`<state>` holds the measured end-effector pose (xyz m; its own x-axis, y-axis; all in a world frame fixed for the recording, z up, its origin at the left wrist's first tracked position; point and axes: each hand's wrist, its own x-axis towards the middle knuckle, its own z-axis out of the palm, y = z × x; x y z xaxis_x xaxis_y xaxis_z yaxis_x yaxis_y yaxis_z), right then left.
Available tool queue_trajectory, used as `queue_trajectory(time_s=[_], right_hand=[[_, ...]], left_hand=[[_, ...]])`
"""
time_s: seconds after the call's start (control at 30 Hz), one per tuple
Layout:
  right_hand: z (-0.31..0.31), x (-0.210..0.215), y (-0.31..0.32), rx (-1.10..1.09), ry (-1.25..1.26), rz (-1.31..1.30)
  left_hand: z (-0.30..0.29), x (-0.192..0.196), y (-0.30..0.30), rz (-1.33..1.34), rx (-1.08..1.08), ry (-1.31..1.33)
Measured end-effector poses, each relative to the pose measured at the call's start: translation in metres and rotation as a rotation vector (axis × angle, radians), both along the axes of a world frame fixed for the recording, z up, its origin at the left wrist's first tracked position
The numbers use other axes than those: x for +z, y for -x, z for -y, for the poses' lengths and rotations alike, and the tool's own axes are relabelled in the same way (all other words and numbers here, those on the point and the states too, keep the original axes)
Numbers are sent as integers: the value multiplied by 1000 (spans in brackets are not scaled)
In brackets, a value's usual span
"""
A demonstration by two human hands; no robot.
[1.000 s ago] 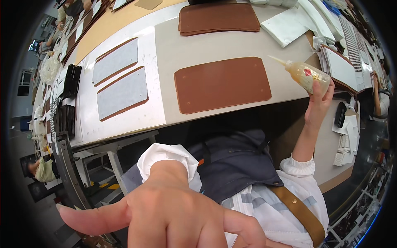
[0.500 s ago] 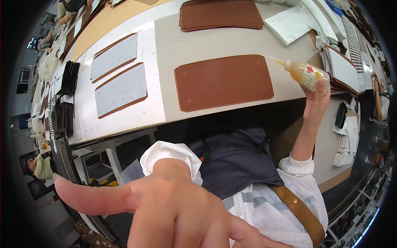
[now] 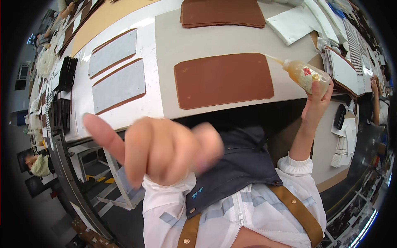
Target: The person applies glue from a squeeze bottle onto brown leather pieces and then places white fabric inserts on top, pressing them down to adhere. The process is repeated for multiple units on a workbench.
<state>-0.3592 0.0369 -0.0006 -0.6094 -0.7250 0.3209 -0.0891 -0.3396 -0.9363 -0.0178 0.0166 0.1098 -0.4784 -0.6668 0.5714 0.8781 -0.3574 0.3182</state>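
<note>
Glue has not visibly reached the brown leather panel [image 3: 223,80] on the worktop [image 3: 198,37]: right hand [image 3: 316,99] grips the glue bottle [image 3: 305,75] just right of the panel, nozzle aimed at its corner. Left hand [image 3: 165,151] hangs blurred below the panel, loosely curled, thumb out, holding nothing.

Left hand [image 3: 165,155]: raised close to the camera, blurred, centre-left of view. Fingers curled loosely into the palm, knuckles toward the lens; one digit sticks out straight to the upper left. Holds nothing. White elastic cuff at the wrist, forearm running down toward the near edge.

Right hand [image 3: 315,99]: raised on the right, farther out than the left. Forearm bare, near upright, rising from a white gathered cuff. Fingers and thumb wrapped around something gripped at the top of the hand. Wrist slightly bent to the left.
</note>
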Motion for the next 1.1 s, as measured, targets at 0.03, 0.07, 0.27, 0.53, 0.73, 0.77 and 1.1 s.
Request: queue_trajectory(time_s=[0.03, 0.07, 0.27, 0.53, 0.73, 0.77, 1.1], right_hand=[[1, -2, 1, -31, 10, -56], [-1, -4, 4, -44, 1, -94], [1, -5, 2, -35, -13, -163], [5, -4, -1, -94, -36, -227], [4, -6, 1, -96, -61, -241], [4, -7, 2, -91, -62, -244], [5, -5, -2, -112, -66, -288]], left_hand=[[1, -17, -13, 176, 197, -42], [4, -39, -17, 407, 573, -92], [9, -138, -62, 1308, 1534, 83], [13, -170, -68, 1398, 1699, 239], [13, -172, -69, 1436, 1703, 282], [13, -172, -68, 1435, 1704, 286], [13, -170, -67, 1442, 1709, 298]])
